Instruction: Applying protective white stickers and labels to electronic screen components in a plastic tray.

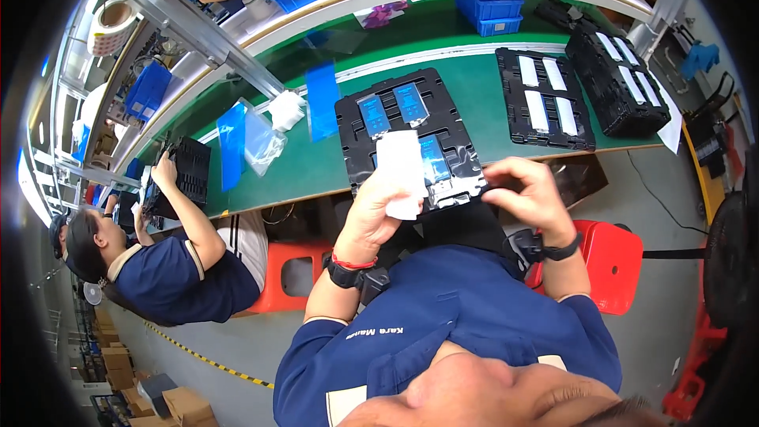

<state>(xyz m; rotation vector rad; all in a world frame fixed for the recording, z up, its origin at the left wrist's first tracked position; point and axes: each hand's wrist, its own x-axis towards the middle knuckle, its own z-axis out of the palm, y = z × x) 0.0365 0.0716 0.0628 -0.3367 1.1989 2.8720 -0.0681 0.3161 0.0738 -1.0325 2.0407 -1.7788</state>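
My left hand (pixel 371 209) is closed around a white rectangular sheet or stack of white strips (pixel 402 170), held over the lower left part of a black plastic tray (pixel 451 122). In the tray's recesses lie flat blue rectangular packs that look like phone batteries (pixel 410 103); the white piece hides one recess. The tray rests on the green table and its near edge juts past the table's front edge. My right hand (pixel 531 196) is at the tray's near right corner, thumb and forefinger curled on either side of its edge.
To the right stand a black tray (pixel 515 130) with white strips and a stack of black trays (pixel 613 83). Blue film (pixel 322 103), a clear bag (pixel 263 142) and crumpled white material (pixel 286 111) lie left. A co-worker (pixel 182 269) handles a black tray nearby. Blue bins (pixel 490 12) stand behind.
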